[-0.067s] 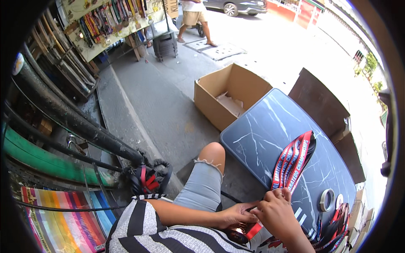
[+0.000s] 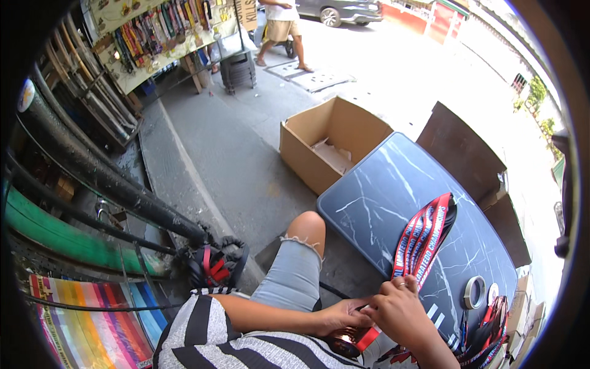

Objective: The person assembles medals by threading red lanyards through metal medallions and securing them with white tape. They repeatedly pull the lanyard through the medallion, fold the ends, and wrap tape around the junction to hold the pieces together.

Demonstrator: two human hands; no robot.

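Note:
At the table's near edge, my left hand (image 2: 341,317) is closed at the top of a stack of shiny bronze-coloured medals (image 2: 344,343), which hangs over my lap. My right hand (image 2: 396,304) is right beside it, its fingers bent and pinched on the medal ribbons (image 2: 424,240). These red, blue and black printed ribbons run in a bundle from under its fingers across the tabletop. A short red ribbon piece (image 2: 369,337) shows below the hands. The fingertips overlap, so their exact grip is partly hidden.
On the marble-patterned table (image 2: 362,197) lie a tape roll (image 2: 474,291) and more medal ribbons (image 2: 495,320) at the right. An opened cardboard box (image 2: 310,150) stands beyond it. Black pipes (image 2: 123,172) run along the left; a person (image 2: 283,31) is in the street.
The view has shifted slightly. Both hands stay together at the medals and ribbons, with hardly any visible movement.

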